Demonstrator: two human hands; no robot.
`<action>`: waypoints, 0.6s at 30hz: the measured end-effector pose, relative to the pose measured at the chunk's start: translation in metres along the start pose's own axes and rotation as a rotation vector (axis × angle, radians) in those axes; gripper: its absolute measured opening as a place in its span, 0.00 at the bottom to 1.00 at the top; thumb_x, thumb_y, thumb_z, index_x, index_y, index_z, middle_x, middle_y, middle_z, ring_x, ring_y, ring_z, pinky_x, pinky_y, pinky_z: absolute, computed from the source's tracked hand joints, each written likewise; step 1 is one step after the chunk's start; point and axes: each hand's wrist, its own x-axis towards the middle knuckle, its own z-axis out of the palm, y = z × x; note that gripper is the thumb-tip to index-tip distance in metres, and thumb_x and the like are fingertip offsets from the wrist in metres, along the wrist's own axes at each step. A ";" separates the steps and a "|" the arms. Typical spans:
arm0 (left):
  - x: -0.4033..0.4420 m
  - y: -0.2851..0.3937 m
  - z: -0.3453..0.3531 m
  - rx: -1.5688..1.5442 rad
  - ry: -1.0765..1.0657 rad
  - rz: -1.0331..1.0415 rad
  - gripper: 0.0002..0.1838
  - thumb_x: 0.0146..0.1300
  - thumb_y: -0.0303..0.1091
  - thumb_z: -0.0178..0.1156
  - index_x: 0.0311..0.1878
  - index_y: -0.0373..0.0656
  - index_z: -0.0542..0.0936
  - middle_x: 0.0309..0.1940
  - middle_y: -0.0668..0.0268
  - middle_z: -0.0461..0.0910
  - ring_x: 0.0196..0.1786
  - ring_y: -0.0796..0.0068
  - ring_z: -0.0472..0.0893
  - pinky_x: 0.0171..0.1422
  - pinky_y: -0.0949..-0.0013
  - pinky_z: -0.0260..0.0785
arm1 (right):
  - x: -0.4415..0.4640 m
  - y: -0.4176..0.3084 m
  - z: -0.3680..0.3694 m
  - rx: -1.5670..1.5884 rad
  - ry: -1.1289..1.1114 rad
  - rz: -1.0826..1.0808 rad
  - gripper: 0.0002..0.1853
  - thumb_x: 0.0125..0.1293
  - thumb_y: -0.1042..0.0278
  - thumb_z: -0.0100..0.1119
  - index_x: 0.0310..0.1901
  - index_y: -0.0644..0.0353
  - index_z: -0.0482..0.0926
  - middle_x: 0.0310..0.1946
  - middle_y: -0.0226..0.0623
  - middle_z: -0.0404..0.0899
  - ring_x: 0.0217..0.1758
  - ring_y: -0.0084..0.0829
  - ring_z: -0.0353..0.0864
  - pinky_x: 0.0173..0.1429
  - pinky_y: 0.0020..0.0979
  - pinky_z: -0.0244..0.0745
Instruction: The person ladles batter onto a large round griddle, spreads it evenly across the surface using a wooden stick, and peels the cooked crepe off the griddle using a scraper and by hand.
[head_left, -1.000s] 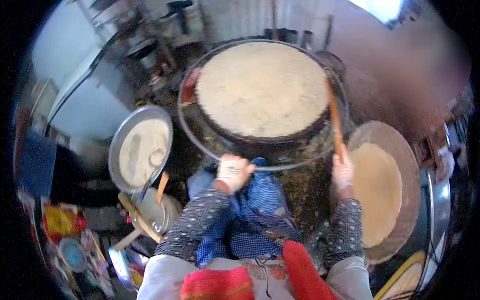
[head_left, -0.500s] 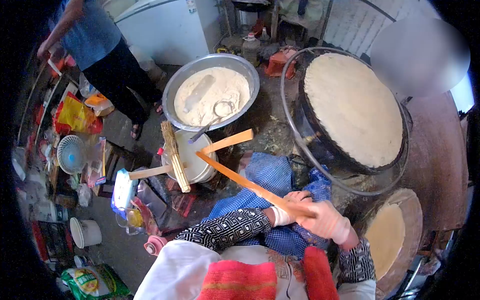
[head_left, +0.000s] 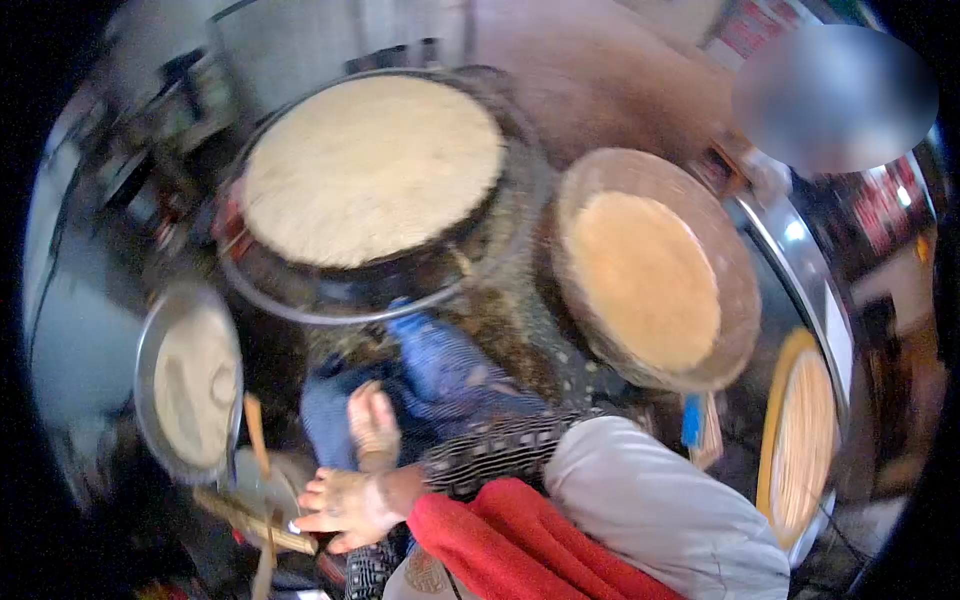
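Note:
My right hand reaches left across my lap with its fingers spread. It is nearest the bucket, on which a wooden spreader and a straw brush lie. No spreader handle shows in its fingers. My left hand rests on blue checked cloth over my leg, fingers stretched out and empty. Ahead, a wide round griddle is covered by a pale sheet of batter or pancake. At left stands a metal basin of pale batter. The view is blurred by motion.
A metal ring circles the griddle. To its right sits a wide shallow basket holding a round tan pancake. A round tray of thin sticks stands at far right, by a curved metal edge. A person stands at upper right.
My view has swung right, so the griddle and basin appear further left. My right hand has let go of the spreader's handle and spread its fingers. The person at upper left is out of view.

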 end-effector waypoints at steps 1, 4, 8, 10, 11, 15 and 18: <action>-0.001 0.030 -0.001 0.484 -0.008 0.193 0.13 0.73 0.32 0.51 0.56 0.39 0.77 0.54 0.57 0.77 0.53 0.65 0.78 0.62 0.67 0.70 | -0.047 0.019 -0.007 -0.073 0.209 -0.035 0.30 0.62 0.46 0.58 0.61 0.55 0.70 0.44 0.47 0.78 0.45 0.45 0.79 0.52 0.42 0.72; 0.004 0.023 -0.019 0.320 -0.130 0.168 0.15 0.75 0.33 0.50 0.58 0.36 0.75 0.54 0.55 0.77 0.54 0.62 0.77 0.64 0.64 0.68 | -0.200 0.036 -0.030 -0.191 0.665 0.305 0.17 0.63 0.57 0.60 0.50 0.57 0.79 0.27 0.36 0.77 0.33 0.40 0.78 0.40 0.43 0.69; 0.000 -0.009 -0.011 0.357 -0.081 0.154 0.15 0.77 0.33 0.47 0.58 0.34 0.74 0.54 0.56 0.75 0.55 0.62 0.75 0.63 0.63 0.68 | -0.434 0.007 0.014 -0.025 0.839 1.393 0.20 0.62 0.49 0.59 0.47 0.57 0.78 0.32 0.45 0.80 0.39 0.45 0.81 0.44 0.48 0.74; -0.003 0.013 0.001 0.240 -0.057 0.070 0.16 0.77 0.34 0.47 0.58 0.34 0.74 0.52 0.58 0.75 0.54 0.67 0.74 0.63 0.65 0.68 | -0.529 -0.025 0.052 -0.065 0.709 1.874 0.22 0.62 0.46 0.58 0.46 0.57 0.78 0.35 0.49 0.81 0.42 0.48 0.82 0.46 0.51 0.76; -0.002 0.014 0.010 0.205 -0.042 0.020 0.16 0.77 0.36 0.47 0.57 0.34 0.74 0.52 0.59 0.75 0.54 0.68 0.73 0.62 0.66 0.67 | -0.564 -0.036 0.066 -0.220 0.689 2.023 0.31 0.59 0.42 0.61 0.54 0.59 0.73 0.45 0.52 0.78 0.51 0.49 0.78 0.54 0.54 0.72; 0.013 0.049 0.042 0.453 -0.188 0.367 0.15 0.76 0.34 0.48 0.57 0.34 0.74 0.53 0.54 0.75 0.54 0.61 0.76 0.63 0.63 0.68 | -0.665 -0.058 0.097 -0.213 0.731 2.434 0.63 0.48 0.29 0.68 0.75 0.62 0.46 0.74 0.60 0.49 0.77 0.59 0.47 0.75 0.65 0.42; 0.018 0.094 0.077 0.524 -0.332 0.533 0.13 0.74 0.30 0.49 0.56 0.34 0.74 0.53 0.52 0.76 0.56 0.55 0.76 0.64 0.61 0.67 | -0.677 -0.050 0.099 -0.004 0.578 2.610 0.66 0.48 0.24 0.64 0.77 0.60 0.42 0.76 0.57 0.44 0.79 0.57 0.44 0.78 0.57 0.44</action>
